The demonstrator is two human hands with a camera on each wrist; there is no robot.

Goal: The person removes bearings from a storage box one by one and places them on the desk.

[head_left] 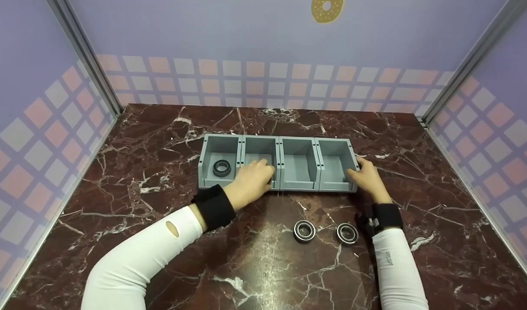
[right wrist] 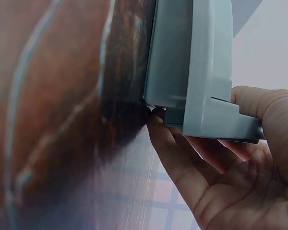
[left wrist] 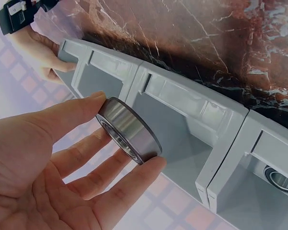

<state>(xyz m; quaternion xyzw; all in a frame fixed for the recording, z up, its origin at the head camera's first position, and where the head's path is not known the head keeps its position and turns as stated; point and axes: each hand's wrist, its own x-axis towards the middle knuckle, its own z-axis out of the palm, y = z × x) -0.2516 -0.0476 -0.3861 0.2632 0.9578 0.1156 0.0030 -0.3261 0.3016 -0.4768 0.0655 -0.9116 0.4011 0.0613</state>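
My left hand (head_left: 254, 178) is over the front of the second bin from the left. In the left wrist view it pinches a steel ball bearing (left wrist: 129, 128) between thumb and fingertips, tilted at the bin's mouth. Four-sided grey bins (head_left: 297, 186) stand joined side by side in a row. At the row's right end, my right hand (head_left: 368, 177) grips the outer side wall, thumb inside and fingers outside, as the right wrist view (right wrist: 230, 177) also shows. Another bearing (head_left: 221, 168) lies in the leftmost bin.
Two more bearings (head_left: 304, 231) lie on the dark red marble-patterned table (head_left: 160, 254) in front of the row, near the right forearm. Purple panels (head_left: 263, 38) with printed squares enclose the table at the back and sides.
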